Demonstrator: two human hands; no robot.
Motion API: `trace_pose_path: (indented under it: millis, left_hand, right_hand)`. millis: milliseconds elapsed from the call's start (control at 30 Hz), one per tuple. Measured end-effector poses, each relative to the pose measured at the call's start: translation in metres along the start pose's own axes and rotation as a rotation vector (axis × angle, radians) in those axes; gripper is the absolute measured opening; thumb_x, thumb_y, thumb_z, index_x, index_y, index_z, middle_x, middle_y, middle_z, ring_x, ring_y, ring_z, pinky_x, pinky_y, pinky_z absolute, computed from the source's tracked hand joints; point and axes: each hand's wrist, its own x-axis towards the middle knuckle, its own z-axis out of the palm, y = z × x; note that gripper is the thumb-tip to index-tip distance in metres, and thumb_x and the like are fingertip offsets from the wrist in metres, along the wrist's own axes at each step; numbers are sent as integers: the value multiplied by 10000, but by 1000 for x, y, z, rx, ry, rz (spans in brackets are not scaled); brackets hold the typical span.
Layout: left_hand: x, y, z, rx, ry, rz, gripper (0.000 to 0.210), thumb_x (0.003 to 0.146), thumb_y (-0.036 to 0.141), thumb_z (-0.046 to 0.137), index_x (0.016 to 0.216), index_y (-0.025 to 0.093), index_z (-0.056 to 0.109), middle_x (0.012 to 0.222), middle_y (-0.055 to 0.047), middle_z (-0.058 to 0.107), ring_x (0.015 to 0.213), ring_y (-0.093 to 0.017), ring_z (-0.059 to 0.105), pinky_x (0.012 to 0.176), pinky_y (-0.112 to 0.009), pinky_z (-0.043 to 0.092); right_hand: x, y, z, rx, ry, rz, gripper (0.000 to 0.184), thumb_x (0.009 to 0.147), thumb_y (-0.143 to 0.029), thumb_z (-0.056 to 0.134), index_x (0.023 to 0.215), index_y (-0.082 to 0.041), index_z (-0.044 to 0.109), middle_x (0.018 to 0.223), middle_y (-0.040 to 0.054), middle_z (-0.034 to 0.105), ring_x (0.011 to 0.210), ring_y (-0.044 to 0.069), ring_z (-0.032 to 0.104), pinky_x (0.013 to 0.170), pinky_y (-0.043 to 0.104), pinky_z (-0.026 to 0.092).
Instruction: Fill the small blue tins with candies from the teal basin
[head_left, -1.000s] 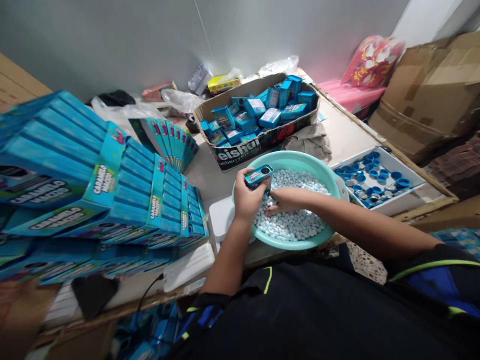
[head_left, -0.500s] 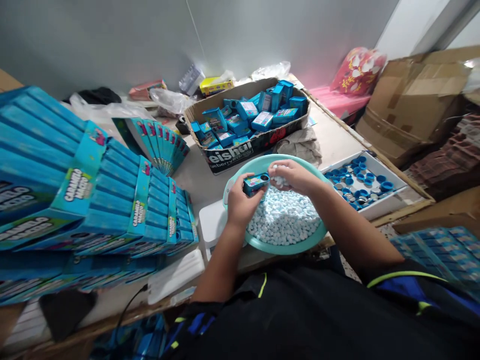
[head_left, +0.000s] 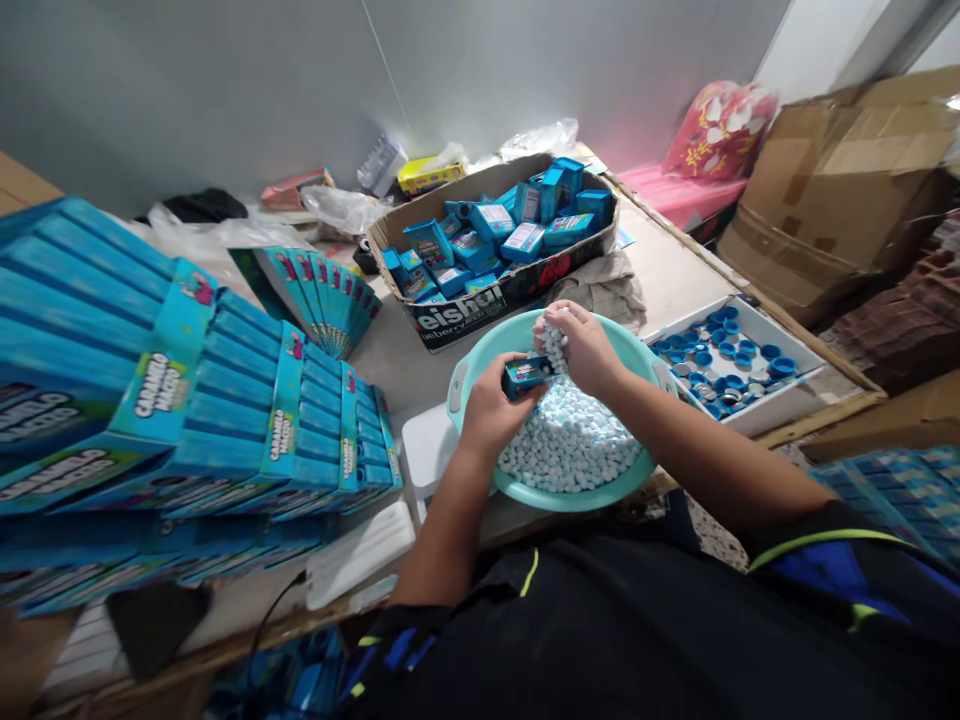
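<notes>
My left hand (head_left: pixel 493 405) is closed around a small blue candy box (head_left: pixel 524 374), held tilted over the turquoise basin (head_left: pixel 459 385). White and pale blue candies (head_left: pixel 577 445) fill much of that basin. My right hand (head_left: pixel 583 345) is closed on a handful of the candies (head_left: pixel 553 343), directly above the end of the box. Some candies sit between its fingers and at the box's end. Whether any are inside the box is hidden.
Behind the basin stands a carton (head_left: pixel 457 318) of small blue boxes. A white tray (head_left: pixel 799 375) holds blue caps, right. Stacked blue display boxes (head_left: pixel 247 390) rise at left. A white scale (head_left: pixel 426 450) sits against the basin; a cloth (head_left: pixel 604 290) lies behind it.
My right hand has risen slightly and tipped over the box's end, with candies now spilling down there. The box in my left hand has shifted a little right and down.
</notes>
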Motion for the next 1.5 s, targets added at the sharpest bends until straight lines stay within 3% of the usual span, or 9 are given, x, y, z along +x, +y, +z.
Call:
trace_pose_path:
  millis: [233,433,633,833,1233,1400,1500]
  left_hand:
    - [-3,5,0,111,-75,190,445,828,371,796,1225,242,643,1199,-92,721,1126,-291,689,986,-433,544]
    - [-2,5,-1,61,19,86,435,807,387,817,1187,235,669,1121,-66,744,1035,-247,709,948,-397,563]
    - [-5,11,-3,39,28,117,457,795,384,831,1199,238,676,1158,-71,739,1083,-254,702,995,-418,562]
    - [-7,9,-2,-42,70,102,501,758,403,866,1189,234,676,1098,-61,745,1002,-250,723,909,-405,597]
    - [-3,3,-1,199,107,246,446,834,405,809,1203,222,640,1111,-82,738,1027,-253,716,912,-420,594]
    - [-3,5,-1,300,10,376,435,880,414,755,1233,204,611,1126,-94,729,1054,-264,710,904,-409,589]
    - [-4,6,-2,254,24,340,445,868,416,770,1229,207,614,1137,-89,729,1055,-254,712,903,-395,590]
  right_hand:
    - [-3,-2,-1,-23,-74,-62,424,834,-615,651,850,-252,432,811,-13,583,655,134,567,611,275,506]
    - [-6,-3,-1,13,-130,-103,372,860,-569,638,827,-243,463,804,-6,588,673,133,578,665,281,516]
    - [-8,-6,-2,10,-154,-129,365,856,-557,648,788,-233,495,739,-7,573,666,138,572,656,277,498]
    - [-11,-10,-3,71,-194,-127,343,848,-500,707,754,-226,524,718,-10,578,670,143,579,655,285,491]
    - [-8,-6,-4,95,-181,-140,302,807,-453,749,730,-207,592,706,-12,610,673,126,561,661,262,449]
    - [-8,-7,-3,127,-185,-110,347,787,-491,770,723,-209,577,703,-19,593,660,123,541,663,266,466]
    - [-9,-7,-3,123,-216,-143,303,818,-444,757,719,-201,604,691,-12,611,643,119,549,637,255,437]
